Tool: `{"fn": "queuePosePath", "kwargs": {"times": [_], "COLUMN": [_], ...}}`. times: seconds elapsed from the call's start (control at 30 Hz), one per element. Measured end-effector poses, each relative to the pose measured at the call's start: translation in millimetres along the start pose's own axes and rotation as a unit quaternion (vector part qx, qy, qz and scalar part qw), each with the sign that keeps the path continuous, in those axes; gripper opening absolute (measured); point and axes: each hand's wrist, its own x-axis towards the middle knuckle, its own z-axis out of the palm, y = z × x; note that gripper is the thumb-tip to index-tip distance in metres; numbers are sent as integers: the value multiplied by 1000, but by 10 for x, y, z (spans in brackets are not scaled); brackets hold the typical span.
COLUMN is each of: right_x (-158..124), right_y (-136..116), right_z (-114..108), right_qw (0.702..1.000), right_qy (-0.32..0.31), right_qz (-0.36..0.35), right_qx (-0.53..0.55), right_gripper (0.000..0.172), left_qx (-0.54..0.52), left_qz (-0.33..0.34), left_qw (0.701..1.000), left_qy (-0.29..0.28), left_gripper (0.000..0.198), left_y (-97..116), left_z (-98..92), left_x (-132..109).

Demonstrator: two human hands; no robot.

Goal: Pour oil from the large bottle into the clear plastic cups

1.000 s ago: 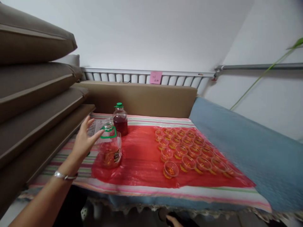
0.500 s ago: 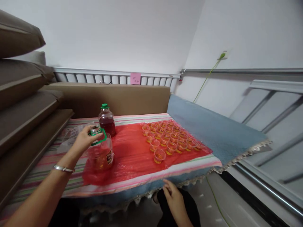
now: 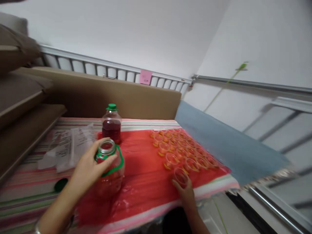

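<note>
L hand [image 3: 94,167] clasps the open jug [image 3: 113,182] by its neck, jug standing on the red sheet [image 3: 138,162]; capped jug [image 3: 111,128] just behind. R hand [image 3: 187,191], well apart, has thumb & fingers round the nearest cup [image 3: 180,177], beside the other cups [image 3: 181,152]. Poss. trouble: thin cup could buckle if squeezed; uncapped jug might spill if tipped. Vs. half a sec ago: R hand's come up to the cup.

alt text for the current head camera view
The left hand holds an open, clear, green-handled plastic jug by its neck; the right hand grasps a round clear plastic cup beside rows of similar cups on red sheeting. Behind stands a green-capped jug of dark red liquid.
</note>
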Motion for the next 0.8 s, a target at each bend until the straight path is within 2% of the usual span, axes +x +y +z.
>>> {"fn": "queuePosePath", "kwargs": {"times": [0.13, 0.23, 0.43, 0.53, 0.6, 0.67, 0.8], "right_x": [74, 46, -34, 62, 129, 158, 77], "right_y": [35, -60, -455, -787, -1084, -1426, -2131], "right_z": [79, 89, -134, -247, -229, -119, 264], "right_qw": [995, 991, 994, 995, 993, 987, 971], "right_qy": [2, -7, 19, -13, -56, -102, -187], "right_qz": [94, 131, 103, 87, 79, 64, 15], "right_qx": [16, 18, 26, 41, 73, 106, 145], "right_gripper": [68, 68, 65, 61, 61, 64, 70], "left_qx": [-51, -66, -94, -92, -93, -94, -96], "left_qz": [-21, -14, -8, 8, 15, 16, 11], "left_qw": [998, 996, 993, 993, 993, 993, 993], "left_qy": [-35, -63, -70, -70, -72, -73, -70], "left_gripper": [41, 41, 49, 44, 39, 37, 42], "left_y": [51, 69, 44, 48, 59, 69, 66], "left_z": [-8, 19, 102, 102, 88, 74, 67], "left_x": [0, 38, 96, 92, 74, 54, 38]}}
